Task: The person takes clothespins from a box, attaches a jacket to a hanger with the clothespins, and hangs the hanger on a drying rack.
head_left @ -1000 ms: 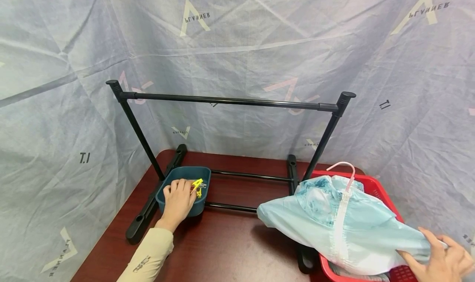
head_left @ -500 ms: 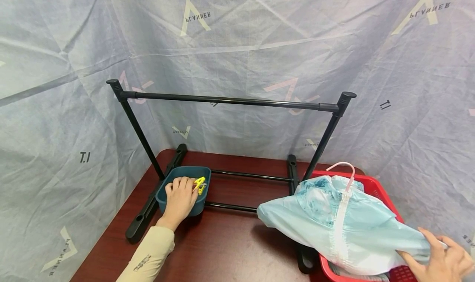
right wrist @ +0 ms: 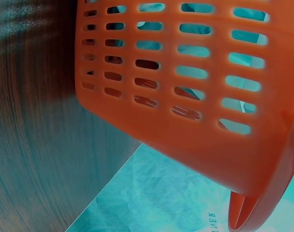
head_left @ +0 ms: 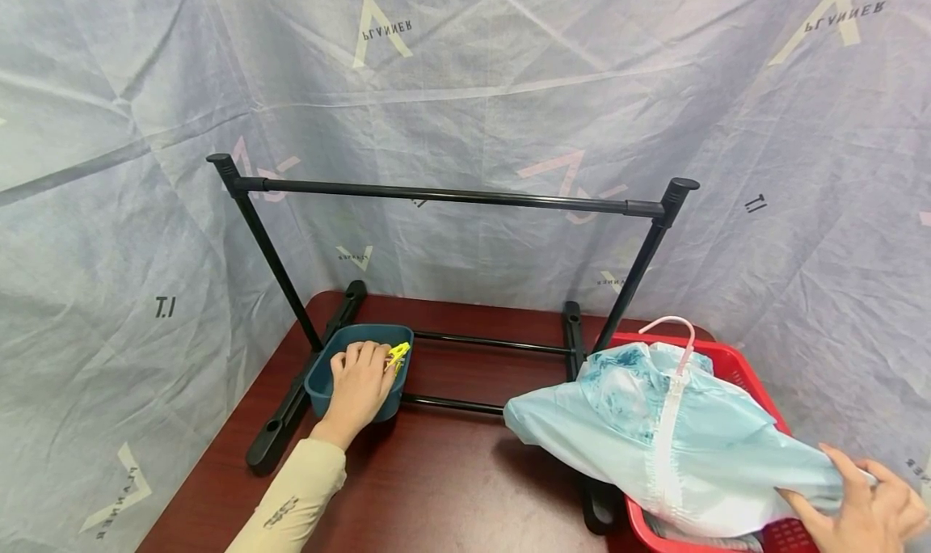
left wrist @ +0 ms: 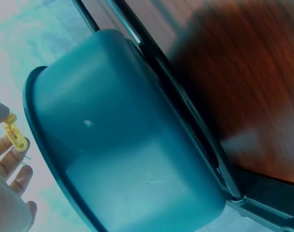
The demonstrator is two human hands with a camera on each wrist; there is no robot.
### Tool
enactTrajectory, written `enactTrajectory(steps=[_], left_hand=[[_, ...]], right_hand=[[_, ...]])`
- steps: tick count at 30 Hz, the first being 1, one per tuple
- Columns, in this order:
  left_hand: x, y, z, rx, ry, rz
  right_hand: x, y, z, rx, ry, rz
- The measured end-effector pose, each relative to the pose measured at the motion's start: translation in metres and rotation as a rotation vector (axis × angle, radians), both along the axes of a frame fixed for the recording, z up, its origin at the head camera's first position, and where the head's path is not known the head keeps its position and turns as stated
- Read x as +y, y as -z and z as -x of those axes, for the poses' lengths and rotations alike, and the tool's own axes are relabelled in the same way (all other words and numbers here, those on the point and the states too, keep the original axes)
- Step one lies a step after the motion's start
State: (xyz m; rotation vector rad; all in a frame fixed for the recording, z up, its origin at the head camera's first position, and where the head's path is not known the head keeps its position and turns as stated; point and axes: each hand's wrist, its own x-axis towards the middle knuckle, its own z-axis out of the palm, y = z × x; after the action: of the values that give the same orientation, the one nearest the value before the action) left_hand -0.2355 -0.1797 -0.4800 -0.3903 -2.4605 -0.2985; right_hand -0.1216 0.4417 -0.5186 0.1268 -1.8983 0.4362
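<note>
My left hand [head_left: 359,385] is over a dark teal plastic bin [head_left: 396,399] at the left of the rack. Its thumb and fingers pinch a yellow clothespin [left wrist: 16,135], which shows beside the bin's rim in the left wrist view. At the lower right, my right hand [head_left: 869,504] grips the edge of a light blue and white garment [head_left: 720,448]. A pink hanger [head_left: 680,322] sticks up from the garment's top. The cloth lies across a red basket [head_left: 752,383] and hides much of it. The right wrist view shows only the basket's slotted wall [right wrist: 185,145].
A black rack [head_left: 451,196] with a high crossbar and two low bars stands on the reddish-brown table [head_left: 465,480]. Its feet [head_left: 272,436] flank the middle of the table. Behind hangs a grey printed cloth [head_left: 465,68]. Grey fabric [head_left: 716,543] shows inside the basket.
My left hand has shifted slightly right and away from me over the bin, carrying the yellow clothespin with it. The right hand and the garment stay in place.
</note>
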Motion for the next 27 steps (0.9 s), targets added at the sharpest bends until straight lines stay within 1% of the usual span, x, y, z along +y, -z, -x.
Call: enactTrajectory(steps=[7,10,13,17,20,27], left_hand=[[0.005,-0.005,0.000,0.036,0.019,0.030],[0.007,-0.007,-0.001,0.037,0.027,0.034],[0.010,-0.008,-0.002,0.026,0.031,0.036],[0.012,-0.011,-0.001,0.042,0.047,0.028],[0.014,-0.012,-0.002,0.060,0.060,0.026],[0.018,-0.014,-0.003,0.055,0.065,0.037]], right_hand=[[0.005,0.002,0.001,-0.013,-0.015,-0.019],[0.005,0.000,0.001,-0.024,-0.019,-0.021],[-0.001,-0.007,-0.002,-0.035,-0.024,-0.022],[-0.006,-0.013,-0.004,-0.045,-0.033,-0.025],[-0.003,-0.011,-0.004,-0.057,-0.034,-0.032],[0.001,-0.008,-0.005,-0.091,-0.032,-0.027]])
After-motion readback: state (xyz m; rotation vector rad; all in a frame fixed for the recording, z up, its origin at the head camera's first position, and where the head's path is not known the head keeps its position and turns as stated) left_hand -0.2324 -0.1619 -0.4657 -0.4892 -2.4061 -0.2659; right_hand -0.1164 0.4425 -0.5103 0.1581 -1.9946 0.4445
